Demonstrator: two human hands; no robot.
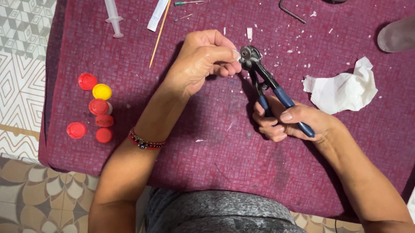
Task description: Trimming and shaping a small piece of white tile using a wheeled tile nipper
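Gripping: right hand point(289, 121) wraps both blue handles of the nippers point(265, 83), fist tight around them.
Pinching: left hand point(202, 61) holds a tiny pale chip point(236, 54) between thumb and forefinger, right at the wheel head.
Risk, fingers: fingertips sit touching the cutting head; a hard squeeze could nip skin.
Risk, splinters: the piece may shatter and fly, judging by the white crumbs on the cloth.
Risk, slip: so small a chip could slide out of the pinch.
Nippers: dark metal, round wheels, rubbery grips.
Cloth point(223, 170): maroon, coarse weave, dusted with flecks.
Tissue point(344, 88): white, crumpled, right of the nippers.
Caps point(96, 108): red and yellow, glossy plastic, left edge.
Far edge: clear syringe point(112, 14), thin wooden stick point(160, 32), bent hex key point(291, 8).
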